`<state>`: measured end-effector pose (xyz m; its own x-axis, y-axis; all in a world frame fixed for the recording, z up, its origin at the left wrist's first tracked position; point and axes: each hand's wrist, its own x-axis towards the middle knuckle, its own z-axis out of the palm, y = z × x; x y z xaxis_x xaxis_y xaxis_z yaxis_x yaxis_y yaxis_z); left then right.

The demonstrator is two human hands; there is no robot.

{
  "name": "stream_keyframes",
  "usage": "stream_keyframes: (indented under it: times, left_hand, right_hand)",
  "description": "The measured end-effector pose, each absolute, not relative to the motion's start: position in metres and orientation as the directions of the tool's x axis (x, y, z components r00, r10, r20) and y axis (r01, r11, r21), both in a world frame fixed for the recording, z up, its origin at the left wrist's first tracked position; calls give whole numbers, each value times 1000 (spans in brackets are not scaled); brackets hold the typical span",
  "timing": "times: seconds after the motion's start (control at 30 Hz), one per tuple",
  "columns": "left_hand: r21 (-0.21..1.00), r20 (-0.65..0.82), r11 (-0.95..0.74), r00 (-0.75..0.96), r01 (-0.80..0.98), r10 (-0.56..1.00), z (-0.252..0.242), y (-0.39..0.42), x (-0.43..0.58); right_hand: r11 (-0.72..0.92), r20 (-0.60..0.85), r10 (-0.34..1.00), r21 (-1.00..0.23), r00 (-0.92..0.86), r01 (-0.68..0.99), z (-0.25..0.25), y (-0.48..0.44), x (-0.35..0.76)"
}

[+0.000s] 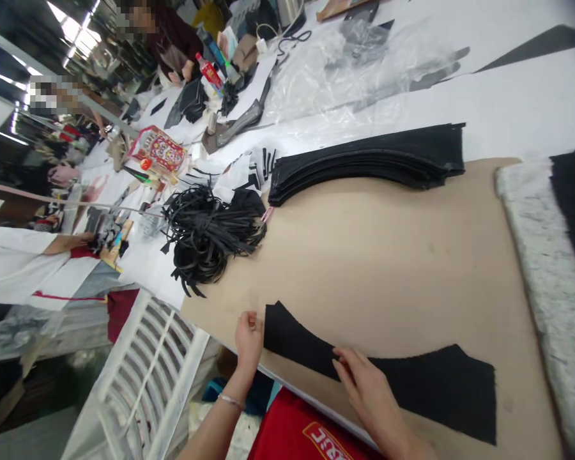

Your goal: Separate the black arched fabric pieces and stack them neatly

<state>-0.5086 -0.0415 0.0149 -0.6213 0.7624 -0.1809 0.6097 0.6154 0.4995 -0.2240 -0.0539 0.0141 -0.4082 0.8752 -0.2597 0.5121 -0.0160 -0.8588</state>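
One cloth [426, 386] lies spread near, the stack [368, 160] sits far; my left fingers [243, 323] curl together, my right fingers [349, 356] touch the cloth, grip unclear.

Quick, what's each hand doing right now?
Left hand: curled closed beside the black cloth; whether it holds anything can't be told.
Right hand: half-curled over the cloth; whether it's pinching can't be told.

Bright, even light across centre. Long white ceiling tubes [82, 32], upper left, glare against dim background. Glints on crumpled clear plastic sheeting [311, 76], top centre. Flat matt-black fabric piece [436, 391], lower right, shows little detail. Left edge stretched, soft; upper right corner darkened. Pixelated patches, upper left.
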Motion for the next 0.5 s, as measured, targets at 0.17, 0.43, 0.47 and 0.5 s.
stream_keyframes:
  times: [0.17,0.43,0.47,0.5]
  left_hand:
    - [608,-258,642,-648,468,717,15,-52,-525]
    - [712,-423,684,-680,159,599,8,-76,-555]
    - [722,-440,681,-678,122,588,8,-76,-557]
    - [732,-456,675,-674,86,581,9,-75,-558]
  right_hand:
    - [210,-343,686,-751,-642,626,41,-21,-337]
    - [306,-458,679,-535,-574,788,14,-19,-415]
    - [310,-460,677,-530,-574,790,12,-20,-415]
    - [311,-462,674,-530,-577,789,12,-20,-415]
